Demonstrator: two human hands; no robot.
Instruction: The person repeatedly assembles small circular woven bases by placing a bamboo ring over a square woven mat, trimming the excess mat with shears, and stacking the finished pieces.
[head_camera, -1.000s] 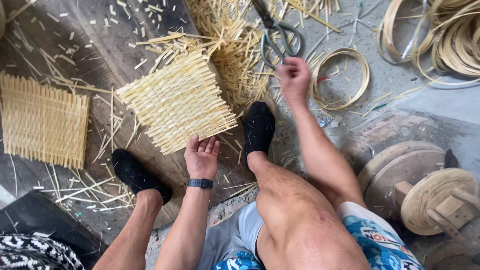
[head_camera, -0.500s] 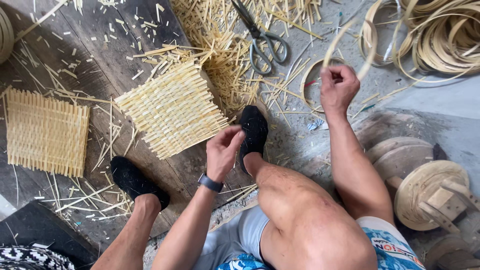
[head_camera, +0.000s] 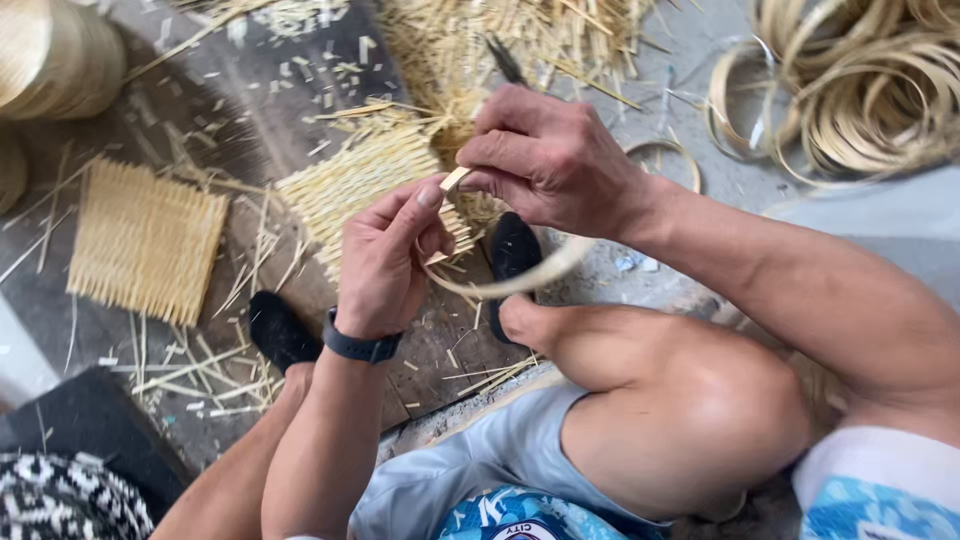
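Observation:
Both hands are raised close to the camera and grip one thin bamboo strip ring (head_camera: 520, 282). My left hand (head_camera: 385, 255), with a dark band at the wrist, pinches one end of the strip. My right hand (head_camera: 545, 160) pinches it from above, and the loop hangs below between them. Under the hands a woven bamboo mat (head_camera: 360, 185) lies on the dark board (head_camera: 250, 90). My feet in black socks (head_camera: 280, 330) rest on that board.
A second woven mat (head_camera: 145, 240) lies to the left. Loose bamboo splints (head_camera: 510, 35) are heaped at the top, scissors (head_camera: 505, 60) partly hidden among them. Coiled bamboo rings (head_camera: 850, 90) pile at the upper right. A stack of round woven pieces (head_camera: 55, 55) is at the upper left.
My right hand picked a bamboo ring off the ground on the right and brought it up. My left hand left the woven mat and took hold of the ring too.

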